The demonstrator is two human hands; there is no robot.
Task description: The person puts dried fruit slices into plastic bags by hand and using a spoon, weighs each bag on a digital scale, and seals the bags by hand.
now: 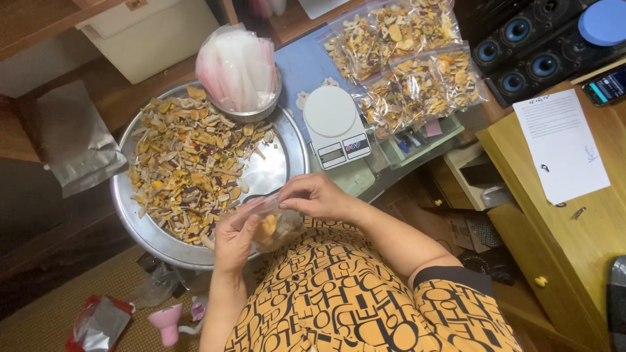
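Both hands pinch a small clear bag [274, 225] of dried mix, left hand [236, 240] cupping its base, right hand [314, 195] gripping its mouth, above the round metal tray [287, 140] to catch spills, scale [336, 127] beyond them.

A home packing corner: kitchen scale [336, 128], wooden drawers [551, 215], speakers [531, 45].

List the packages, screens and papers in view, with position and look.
Small clear bag: held in both hands, partly filled with yellow pieces.
Filled clear bags: stacked top centre, mixed yellow-brown contents.
Empty bags: in a metal bowl, translucent, pink-edged.
Scale: white, small grey display.
Silver pouch: left.
Paper sheet: white, right.
Phone: lit screen.
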